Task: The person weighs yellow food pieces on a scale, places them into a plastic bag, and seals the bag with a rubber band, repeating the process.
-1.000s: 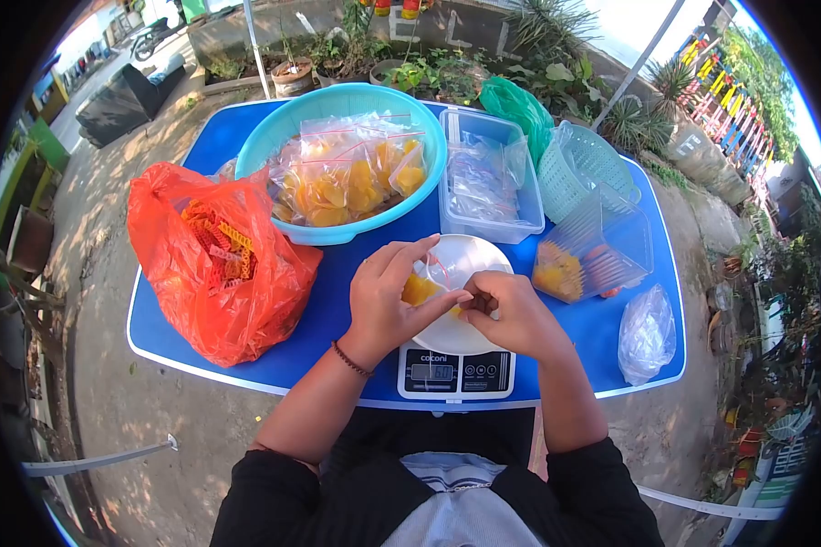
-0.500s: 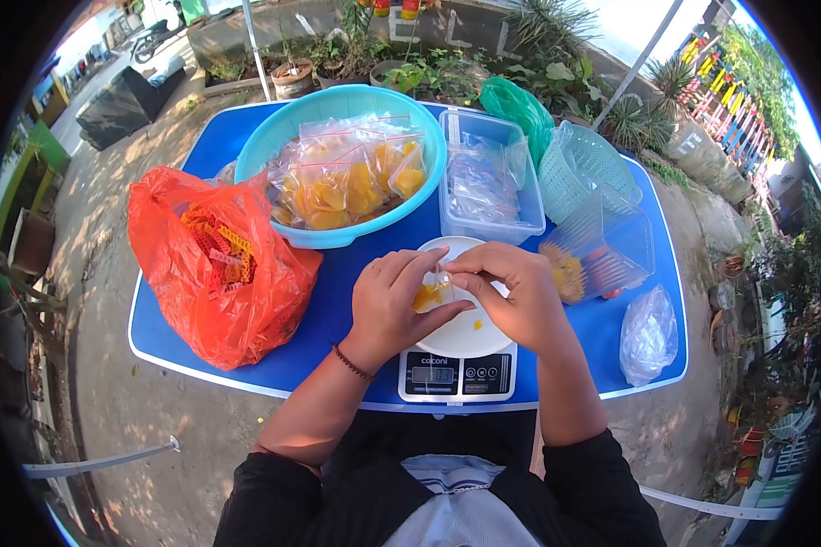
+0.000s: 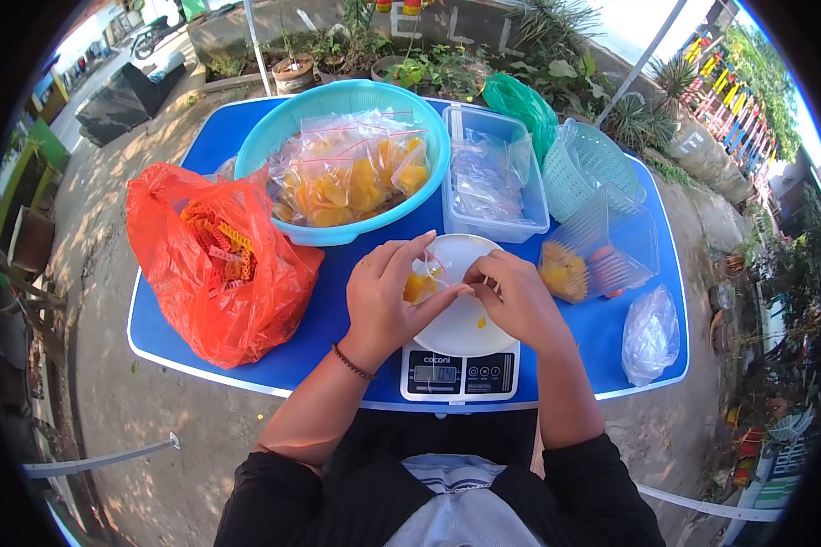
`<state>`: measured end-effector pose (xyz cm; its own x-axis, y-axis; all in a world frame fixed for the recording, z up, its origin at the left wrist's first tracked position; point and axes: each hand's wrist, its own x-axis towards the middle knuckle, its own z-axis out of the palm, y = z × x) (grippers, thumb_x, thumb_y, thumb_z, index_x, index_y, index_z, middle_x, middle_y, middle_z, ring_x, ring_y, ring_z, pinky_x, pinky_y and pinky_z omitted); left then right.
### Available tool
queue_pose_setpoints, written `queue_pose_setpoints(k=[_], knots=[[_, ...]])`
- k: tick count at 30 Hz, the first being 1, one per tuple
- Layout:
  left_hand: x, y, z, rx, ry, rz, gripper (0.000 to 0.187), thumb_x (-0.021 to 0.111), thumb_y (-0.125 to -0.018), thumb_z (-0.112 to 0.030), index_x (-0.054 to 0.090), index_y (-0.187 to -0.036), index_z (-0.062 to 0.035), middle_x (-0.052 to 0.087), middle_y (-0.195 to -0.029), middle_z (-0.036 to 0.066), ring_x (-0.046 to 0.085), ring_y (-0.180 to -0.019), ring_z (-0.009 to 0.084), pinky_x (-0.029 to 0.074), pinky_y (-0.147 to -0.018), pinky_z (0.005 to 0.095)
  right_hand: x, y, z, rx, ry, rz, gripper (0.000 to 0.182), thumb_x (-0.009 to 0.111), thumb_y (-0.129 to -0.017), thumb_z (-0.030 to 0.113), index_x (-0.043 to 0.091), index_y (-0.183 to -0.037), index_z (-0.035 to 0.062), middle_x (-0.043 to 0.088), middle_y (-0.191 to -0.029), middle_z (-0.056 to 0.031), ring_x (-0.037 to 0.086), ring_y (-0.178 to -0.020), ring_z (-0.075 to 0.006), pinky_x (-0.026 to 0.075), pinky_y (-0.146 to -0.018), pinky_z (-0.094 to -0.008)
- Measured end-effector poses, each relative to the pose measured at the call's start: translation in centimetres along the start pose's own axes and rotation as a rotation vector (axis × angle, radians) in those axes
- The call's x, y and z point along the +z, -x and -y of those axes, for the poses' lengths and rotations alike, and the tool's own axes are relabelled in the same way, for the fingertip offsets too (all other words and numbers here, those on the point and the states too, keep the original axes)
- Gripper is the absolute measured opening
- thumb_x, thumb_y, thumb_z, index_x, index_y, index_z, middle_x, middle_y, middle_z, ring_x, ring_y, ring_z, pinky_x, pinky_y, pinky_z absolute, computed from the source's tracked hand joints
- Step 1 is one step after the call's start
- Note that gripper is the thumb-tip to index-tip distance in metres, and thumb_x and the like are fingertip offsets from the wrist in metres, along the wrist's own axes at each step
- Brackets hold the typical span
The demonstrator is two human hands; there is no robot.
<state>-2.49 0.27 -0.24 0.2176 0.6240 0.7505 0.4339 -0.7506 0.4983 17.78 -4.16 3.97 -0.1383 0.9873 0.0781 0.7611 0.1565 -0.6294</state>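
A small clear zip bag with yellow chips [image 3: 420, 286] is in my left hand [image 3: 383, 296], whose fingers and thumb curve around it. My right hand [image 3: 517, 297] has its fingers pinched at the bag's right edge, close to my left thumb tip. Beneath both hands is a round white plate [image 3: 456, 335] with a small yellow crumb [image 3: 482, 322] on it. It rests on a kitchen scale [image 3: 461, 372] with a lit display. My palms hide part of the bag.
Filled chip bags lie in a turquoise basin [image 3: 337, 236]. Beside it are a clear plastic box [image 3: 494, 228] of bags, a green basket [image 3: 602, 164] and a tilted clear container [image 3: 625, 242]. A red plastic bag [image 3: 246, 319] stands left; a bundled clear bag [image 3: 650, 337] lies right.
My right hand has slid down from the bag's top to a spot near my left thumb tip. The bag's upper part now shows more between my hands.
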Motion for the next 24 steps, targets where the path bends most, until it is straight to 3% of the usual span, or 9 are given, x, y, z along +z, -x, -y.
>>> queue_pose_setpoints(k=[3,9,12,18,21,24], knots=[[-0.2,0.0,-0.1,0.002,-0.004,0.005,0.072,0.096,-0.068,-0.036,0.070,-0.126,-0.0046,0.070,-0.094,0.006,0.069,-0.084,0.0210,0.055,-0.074,0.0330,-1.9,1.6,-0.5,-0.119,-0.031,0.195,0.013,0.072,-0.085,0.004,0.077,-0.097,0.0034,0.067,-0.089,-0.0121,0.065,-0.094,-0.0332,0.052,-0.085,-0.0417],[0.1,0.0,-0.2,-0.006,0.036,0.007,0.068,0.094,-0.070,-0.038,0.070,-0.124,-0.0050,0.070,-0.093,0.006,0.069,-0.083,0.0231,0.055,-0.073,0.0356,-1.2,3.5,-1.1,-0.232,0.064,0.085,0.010,0.071,-0.086,0.005,0.075,-0.095,0.0034,0.066,-0.088,-0.0121,0.064,-0.092,-0.0323,0.052,-0.086,-0.0421],[0.1,0.0,0.0,0.006,0.033,0.011,0.068,0.094,-0.070,-0.038,0.070,-0.124,-0.0051,0.070,-0.092,0.006,0.069,-0.083,0.0232,0.055,-0.073,0.0355,-1.3,3.5,-1.0,-0.040,-0.060,0.198,0.010,0.071,-0.086,0.005,0.070,-0.096,0.0032,0.064,-0.089,-0.0120,0.063,-0.094,-0.0321,0.051,-0.087,-0.0425],[0.1,0.0,-0.2,0.016,0.030,0.042,0.070,0.095,-0.069,-0.037,0.070,-0.125,-0.0051,0.069,-0.092,0.005,0.068,-0.083,0.0216,0.054,-0.073,0.0339,-0.6,3.3,-1.5,-0.255,0.062,0.081,0.013,0.073,-0.084,-0.001,0.063,-0.093,0.0005,0.059,-0.082,-0.0123,0.063,-0.080,-0.0296,0.051,-0.076,-0.0397],[0.1,0.0,-0.1,0.038,0.022,0.036,0.072,0.097,-0.067,-0.035,0.070,-0.126,-0.0036,0.068,-0.092,0.006,0.067,-0.081,0.0189,0.054,-0.072,0.0305,-1.1,3.3,-0.3,-0.090,0.000,0.129,0.013,0.072,-0.084,-0.001,0.063,-0.092,0.0008,0.060,-0.082,-0.0129,0.062,-0.079,-0.0296,0.050,-0.076,-0.0398],[0.2,0.1,-0.1,0.028,0.036,0.043,0.072,0.098,-0.067,-0.035,0.070,-0.126,-0.0037,0.068,-0.092,0.005,0.067,-0.081,0.0187,0.053,-0.071,0.0303,-0.7,3.3,-1.3,-0.117,0.003,0.142,0.014,0.072,-0.084,-0.001,0.062,-0.093,0.0012,0.060,-0.082,-0.0131,0.062,-0.078,-0.0297,0.050,-0.076,-0.0395]])
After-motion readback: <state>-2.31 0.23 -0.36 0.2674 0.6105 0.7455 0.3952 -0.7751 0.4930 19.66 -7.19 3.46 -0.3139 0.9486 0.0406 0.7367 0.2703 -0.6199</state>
